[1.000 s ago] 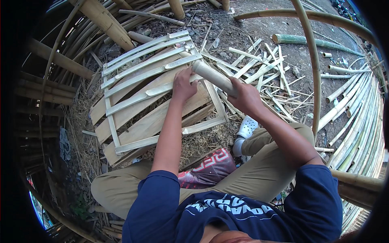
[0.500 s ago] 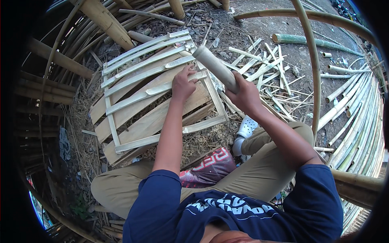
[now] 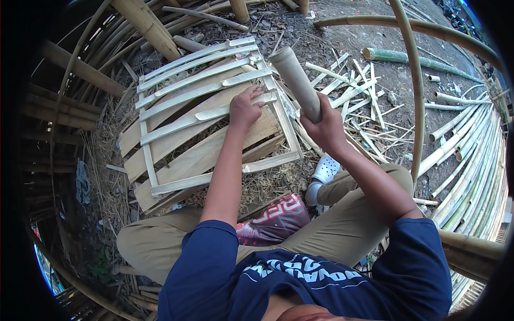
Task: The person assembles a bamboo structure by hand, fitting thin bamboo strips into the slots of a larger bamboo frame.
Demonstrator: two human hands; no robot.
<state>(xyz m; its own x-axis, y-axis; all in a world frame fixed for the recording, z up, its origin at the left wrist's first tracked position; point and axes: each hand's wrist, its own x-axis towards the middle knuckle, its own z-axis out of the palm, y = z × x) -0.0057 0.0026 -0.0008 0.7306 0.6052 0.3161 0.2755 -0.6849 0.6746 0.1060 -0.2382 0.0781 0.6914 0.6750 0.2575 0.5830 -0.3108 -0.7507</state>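
A slatted bamboo frame [image 3: 184,125] lies in front of my crossed legs, its pale split slats running across two side strips. My left hand [image 3: 245,111] rests at the right end of one slat, fingers bent and pressed together near the side strip; whatever they pinch is too small to make out. In my right hand [image 3: 325,124] is a thick round bamboo club [image 3: 297,83], gripped at its lower end and tilted up above the frame's right edge. Beneath the frame lie several wide flat boards [image 3: 198,152].
Loose split bamboo strips [image 3: 369,91] lie scattered to the right. Long bamboo poles [image 3: 466,160] are piled farther right, and a curved upright pole [image 3: 415,85] stands between. A red printed sack [image 3: 276,222] sits between my legs. Thick bamboo posts [image 3: 144,27] rise at the far left.
The bamboo club has risen a little and stands more upright in my right hand. My left hand stays at the same slat end. The whole view has shifted slightly.
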